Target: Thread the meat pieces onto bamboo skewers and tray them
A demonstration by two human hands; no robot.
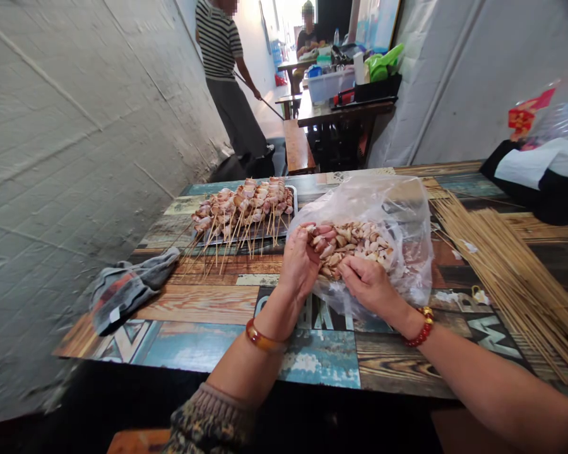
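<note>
A clear plastic bag (414, 221) lies spread open on the table, with a heap of raw, pale brown meat pieces (360, 236) inside it. My left hand (299, 255) is cupped palm up at the bag's left side, its fingers curled around a few meat pieces. Closed in a pinch, my right hand (366, 280) rests at the near edge of the heap; what its fingertips grip is hidden. Beyond my left hand, a metal tray (294, 197) carries a pile of loaded meat skewers (246, 205), their bare stick ends pointing toward me.
Many loose bamboo sticks (511, 271) lie at the right. A grey cloth (127, 290) sits at the table's left edge, and a black bag (539, 183) at the far right. Behind, a person (227, 69) holds a long pole near a bench (297, 148); another person (307, 38) is farther back.
</note>
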